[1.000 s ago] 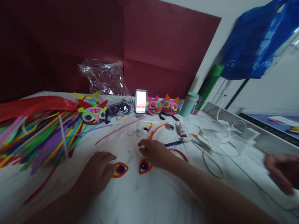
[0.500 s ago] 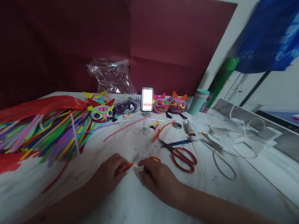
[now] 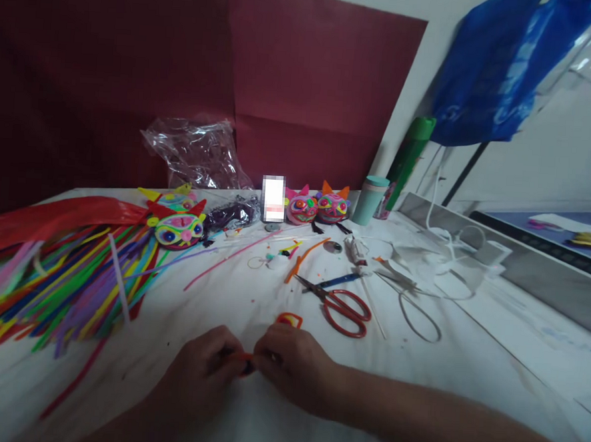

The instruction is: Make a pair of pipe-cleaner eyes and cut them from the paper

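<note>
My left hand (image 3: 206, 365) is closed, and a short orange pipe cleaner (image 3: 242, 356) sticks out from its fingertips. My right hand (image 3: 299, 368) pinches the other end of this piece, so the fingertips of both hands nearly meet above the white table. Just beyond my right knuckles shows an orange loop with some yellow inside (image 3: 289, 319); I cannot tell whether the hand holds it. Red-handled scissors (image 3: 347, 311) lie partly open to the right of it, and another bent orange pipe cleaner (image 3: 303, 260) lies past them.
Many coloured pipe cleaners (image 3: 86, 281) spread over red plastic at the left. Decorated animal heads (image 3: 177, 230) stand there, with two more (image 3: 332, 206) at the back. A mint-lidded cup (image 3: 370, 202), a blue pen (image 3: 339, 280) and white cables (image 3: 452, 240) are to the right.
My hands have come together, and my right fingers have closed on the orange piece in my left hand. The camera view has turned slightly right.
</note>
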`<act>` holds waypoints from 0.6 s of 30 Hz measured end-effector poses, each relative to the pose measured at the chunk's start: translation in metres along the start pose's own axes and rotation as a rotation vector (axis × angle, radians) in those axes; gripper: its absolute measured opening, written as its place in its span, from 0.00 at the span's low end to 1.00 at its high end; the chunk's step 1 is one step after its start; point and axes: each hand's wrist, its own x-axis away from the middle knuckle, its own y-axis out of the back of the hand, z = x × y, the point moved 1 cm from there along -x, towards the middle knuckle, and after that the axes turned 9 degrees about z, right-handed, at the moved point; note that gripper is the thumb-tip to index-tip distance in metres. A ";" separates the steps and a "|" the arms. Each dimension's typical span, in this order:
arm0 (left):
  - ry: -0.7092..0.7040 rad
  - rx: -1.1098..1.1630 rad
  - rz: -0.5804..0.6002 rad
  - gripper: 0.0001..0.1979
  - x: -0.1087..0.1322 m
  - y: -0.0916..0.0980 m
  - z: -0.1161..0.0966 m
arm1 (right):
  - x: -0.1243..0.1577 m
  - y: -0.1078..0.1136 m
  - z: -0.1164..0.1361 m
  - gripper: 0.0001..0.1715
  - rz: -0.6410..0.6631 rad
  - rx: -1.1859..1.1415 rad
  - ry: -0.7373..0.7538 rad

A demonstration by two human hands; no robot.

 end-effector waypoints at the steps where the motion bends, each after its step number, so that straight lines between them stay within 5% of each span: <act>1: -0.012 -0.002 0.007 0.08 0.000 0.000 -0.001 | 0.000 -0.001 -0.001 0.07 -0.008 0.007 0.043; 10: -0.096 -0.020 -0.031 0.12 0.004 0.002 -0.005 | 0.004 -0.001 0.003 0.12 0.027 0.100 0.204; 18: -0.153 -0.022 -0.063 0.13 0.001 -0.002 0.011 | 0.003 -0.004 -0.004 0.15 0.050 0.079 0.145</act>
